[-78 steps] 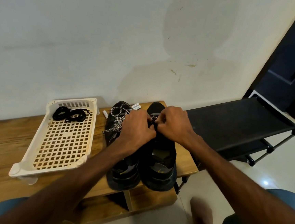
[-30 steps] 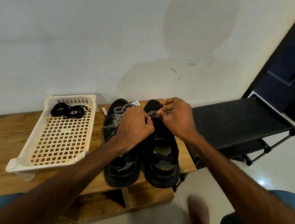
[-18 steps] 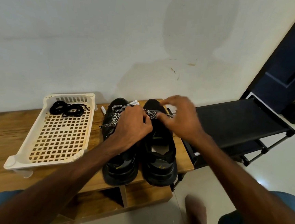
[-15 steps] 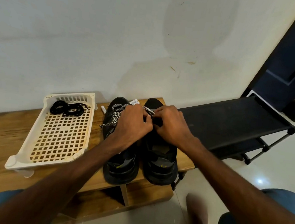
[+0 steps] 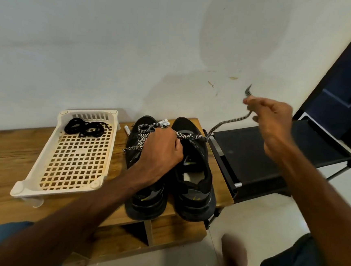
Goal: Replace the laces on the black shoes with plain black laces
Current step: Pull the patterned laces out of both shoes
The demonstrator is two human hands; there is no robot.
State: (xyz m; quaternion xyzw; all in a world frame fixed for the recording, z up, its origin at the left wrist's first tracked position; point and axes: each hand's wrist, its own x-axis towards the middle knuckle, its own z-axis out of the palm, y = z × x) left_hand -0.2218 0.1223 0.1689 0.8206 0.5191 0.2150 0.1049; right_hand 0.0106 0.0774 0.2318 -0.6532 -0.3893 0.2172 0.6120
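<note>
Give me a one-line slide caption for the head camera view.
Right hand pulls a speckled lace from the black shoes while the left hand rests on them.

Two black shoes, one white lattice tray, one wooden bench, one black rack, seemingly two coiled black laces, two speckled laces.

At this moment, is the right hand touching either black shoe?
Apart. The head view shows the right hand raised clear of the black shoes, linked only by the patterned lace it pinches.
</note>
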